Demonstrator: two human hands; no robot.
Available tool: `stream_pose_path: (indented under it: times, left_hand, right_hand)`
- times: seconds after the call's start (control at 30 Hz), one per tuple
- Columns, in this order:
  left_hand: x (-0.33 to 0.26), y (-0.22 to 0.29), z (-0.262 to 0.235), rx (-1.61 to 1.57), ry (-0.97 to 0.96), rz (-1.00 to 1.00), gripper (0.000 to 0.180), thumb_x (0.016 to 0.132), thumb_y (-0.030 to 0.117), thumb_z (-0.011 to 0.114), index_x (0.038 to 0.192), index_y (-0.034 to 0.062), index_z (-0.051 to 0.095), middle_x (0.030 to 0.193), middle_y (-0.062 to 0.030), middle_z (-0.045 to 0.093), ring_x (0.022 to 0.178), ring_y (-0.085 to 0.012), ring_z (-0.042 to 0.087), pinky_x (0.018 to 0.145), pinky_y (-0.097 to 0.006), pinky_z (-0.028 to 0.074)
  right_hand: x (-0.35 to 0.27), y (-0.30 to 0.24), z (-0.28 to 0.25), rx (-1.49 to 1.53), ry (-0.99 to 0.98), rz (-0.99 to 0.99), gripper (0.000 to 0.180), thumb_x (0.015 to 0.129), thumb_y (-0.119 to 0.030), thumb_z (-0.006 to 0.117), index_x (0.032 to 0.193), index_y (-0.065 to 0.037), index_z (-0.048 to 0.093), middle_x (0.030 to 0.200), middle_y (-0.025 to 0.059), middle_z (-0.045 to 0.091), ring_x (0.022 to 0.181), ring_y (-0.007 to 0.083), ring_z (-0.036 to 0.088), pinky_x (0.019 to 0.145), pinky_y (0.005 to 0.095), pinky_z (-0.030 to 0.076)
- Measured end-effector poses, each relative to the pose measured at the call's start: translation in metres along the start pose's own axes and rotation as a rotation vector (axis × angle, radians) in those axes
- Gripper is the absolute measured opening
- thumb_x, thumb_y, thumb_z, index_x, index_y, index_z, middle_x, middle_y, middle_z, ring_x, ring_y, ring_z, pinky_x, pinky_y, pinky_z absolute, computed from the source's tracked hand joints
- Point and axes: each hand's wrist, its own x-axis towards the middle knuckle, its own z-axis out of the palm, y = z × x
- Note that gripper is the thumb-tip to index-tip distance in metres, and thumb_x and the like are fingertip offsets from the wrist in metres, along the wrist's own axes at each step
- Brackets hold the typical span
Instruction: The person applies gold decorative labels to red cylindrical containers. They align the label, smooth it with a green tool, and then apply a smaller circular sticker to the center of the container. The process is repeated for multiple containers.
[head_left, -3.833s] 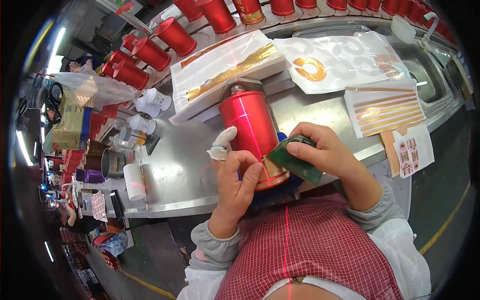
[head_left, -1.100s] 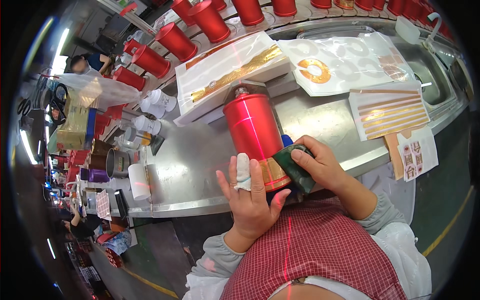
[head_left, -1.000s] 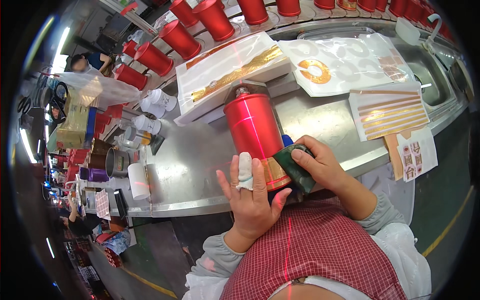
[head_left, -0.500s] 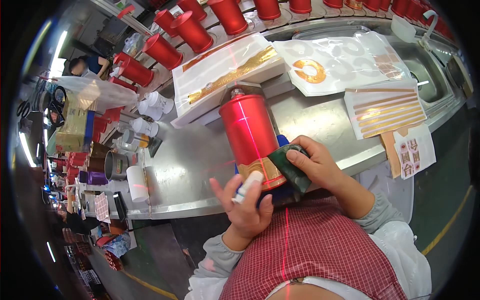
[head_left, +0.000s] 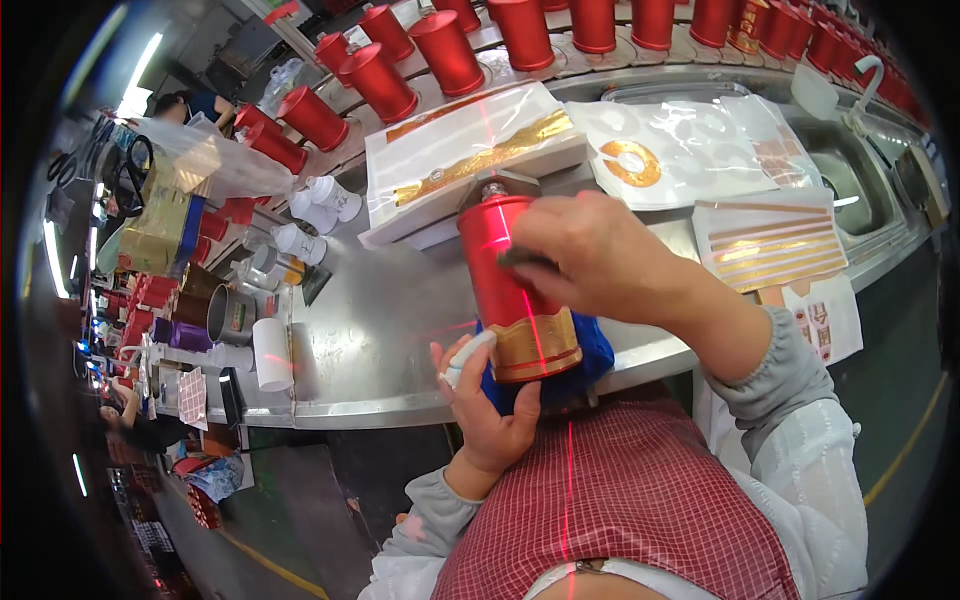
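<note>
lying on its side over the shiny steel counter (head_left: 355, 335) is a red metallic cylindrical bottle (head_left: 490, 268), a wavy-edged gold band (head_left: 535, 347) around its base end. from where i stand, the right hand (head_left: 590, 250) is closed on a dark flat tool (head_left: 528, 259), mostly hidden in the fist, which also covers part of the bottle. the left hand (head_left: 488, 410), one finger wrapped in white, curves at the base; whether it truly grips, i can't tell. blue material (head_left: 597, 350) shows beneath, partly covered. behind, the row of red canisters (head_left: 445, 52) runs cut off at the top.
</note>
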Motion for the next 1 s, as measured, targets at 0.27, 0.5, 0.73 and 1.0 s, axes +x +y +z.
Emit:
stream_pose_path:
  times: [0.27,0.5,0.73,1.0]
  left_hand:
    - [0.003,-0.006,0.002,0.14,-0.101,-0.035,0.079,0.089,0.038,0.065,0.142,-0.0107,0.031,0.143,-0.0254,0.042,0.132,-0.0415,0.04,0.114,-0.057,0.017]
    - [0.004,-0.007,0.0,0.058,-0.049,-0.026,0.074,0.087,0.037,0.067,0.138,-0.0083,0.037,0.134,-0.0225,0.05,0.125,-0.0408,0.047,0.113,-0.059,0.018]
    - [-0.004,-0.012,-0.004,0.056,0.038,0.265,0.032,0.087,0.022,0.067,0.112,0.0079,0.054,0.113,-0.0147,0.062,0.11,-0.034,0.055,0.111,-0.062,0.022]
    - [0.017,-0.011,-0.011,-0.122,0.025,0.099,0.028,0.087,0.015,0.065,0.111,0.0043,0.056,0.113,-0.0136,0.06,0.11,-0.0322,0.055,0.112,-0.055,0.025]
  right_hand:
    - [-0.01,-0.008,0.006,0.089,-0.091,0.007,0.02,0.076,-0.012,0.073,0.091,-0.004,0.062,0.08,0.0153,0.062,0.075,0.0365,0.062,0.065,0.0401,0.05]
    - [-0.028,0.0,0.003,0.209,0.068,0.005,0.018,0.077,-0.01,0.074,0.091,-0.003,0.065,0.079,0.0107,0.06,0.069,0.0272,0.06,0.061,0.0339,0.046]
    - [-0.031,0.0,0.009,-0.087,0.131,-0.086,0.021,0.077,-0.017,0.074,0.083,-0.007,0.056,0.075,0.0086,0.056,0.068,0.0301,0.059,0.06,0.0394,0.045]
    - [-0.043,0.005,-0.001,0.285,0.008,0.288,0.023,0.081,-0.017,0.074,0.097,-0.005,0.062,0.08,0.0082,0.061,0.072,0.0189,0.061,0.065,0.0308,0.047]
